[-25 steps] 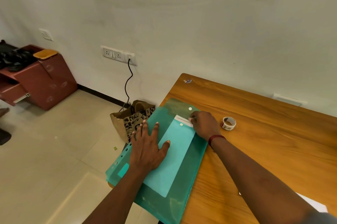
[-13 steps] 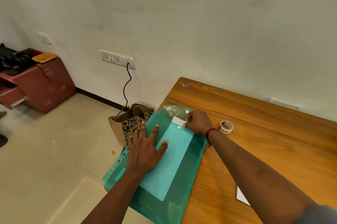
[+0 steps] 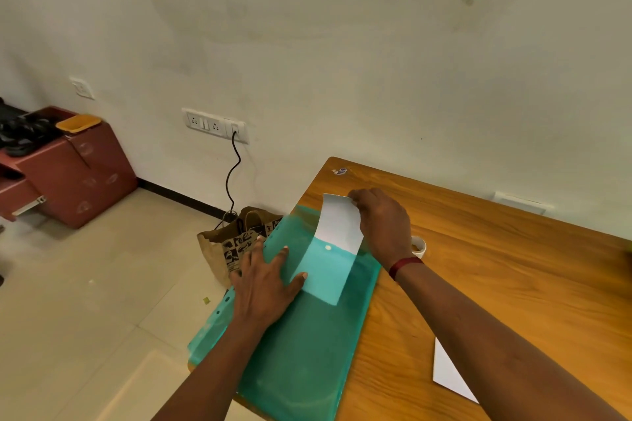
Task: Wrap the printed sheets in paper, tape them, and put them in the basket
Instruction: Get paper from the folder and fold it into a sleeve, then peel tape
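The left hand [image 3: 263,287], fingers spread flat, pins a green folder [image 3: 307,352] overhanging the desk [image 3: 496,266] edge; the right hand [image 3: 383,225] pinches the top of a white sheet [image 3: 340,223] standing half out of it. A skewed pull could crease the sheet or drag the folder off.

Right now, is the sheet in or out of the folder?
Partly out: right hand pinches the sheet, white end bare; rest shows through the green folder.

No writing can be read. The paper bag [image 3: 229,247] shows only black printed figures; the sticker [image 3: 339,171] on the table [image 3: 496,270] is too small to tell.
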Motion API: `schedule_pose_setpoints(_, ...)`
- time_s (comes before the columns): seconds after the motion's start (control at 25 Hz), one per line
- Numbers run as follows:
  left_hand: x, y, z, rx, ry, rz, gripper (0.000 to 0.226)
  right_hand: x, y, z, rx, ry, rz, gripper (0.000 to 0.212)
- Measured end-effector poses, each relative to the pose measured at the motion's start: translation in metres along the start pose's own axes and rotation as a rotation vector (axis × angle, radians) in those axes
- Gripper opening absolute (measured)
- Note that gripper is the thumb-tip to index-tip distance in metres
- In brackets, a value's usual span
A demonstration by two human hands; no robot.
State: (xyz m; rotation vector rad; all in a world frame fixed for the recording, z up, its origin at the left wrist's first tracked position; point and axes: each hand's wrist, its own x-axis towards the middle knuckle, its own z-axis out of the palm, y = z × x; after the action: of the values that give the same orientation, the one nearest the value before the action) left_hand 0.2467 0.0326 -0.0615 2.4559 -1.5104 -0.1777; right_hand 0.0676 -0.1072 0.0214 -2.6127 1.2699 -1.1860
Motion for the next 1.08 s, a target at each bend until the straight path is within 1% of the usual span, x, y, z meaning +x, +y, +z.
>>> schedule_pose_setpoints(0.08,0.001,0.002,-0.001,0.006,-0.005,-0.002,0.074,0.002,-0.002,-0.008,-0.039,0.074,-0.090,0.026)
schedule_pose_setpoints(0.24,0.002,0.001,-0.002,0.016,-0.018,-0.001,0.074,0.008,-0.010,-0.026,-0.035,0.204,-0.200,0.023)
schedule_pose_setpoints(0.56,0.008,0.007,-0.012,0.074,-0.097,0.005,0.071,0.015,-0.027,-0.066,0.000,0.441,-0.264,0.029)
schedule_pose_setpoints(0.64,0.009,0.010,-0.014,0.085,-0.103,0.004,0.069,0.016,-0.031,-0.072,0.021,0.465,-0.256,0.028)
schedule_pose_setpoints(0.72,0.008,0.015,-0.018,0.059,-0.074,0.006,0.069,0.015,-0.033,-0.076,0.058,0.460,-0.224,0.025)
schedule_pose_setpoints(0.84,0.006,0.028,-0.034,-0.053,0.077,0.064,0.074,0.013,-0.037,-0.084,0.247,0.470,-0.130,0.020)
schedule_pose_setpoints(0.96,0.003,0.048,-0.060,-0.191,0.265,0.199,0.084,0.010,-0.042,-0.098,0.478,0.483,0.098,0.020)
schedule_pose_setpoints(1.08,-0.004,0.073,-0.084,-0.252,0.423,0.358,0.092,-0.005,-0.039,-0.110,0.610,0.451,0.313,0.020)
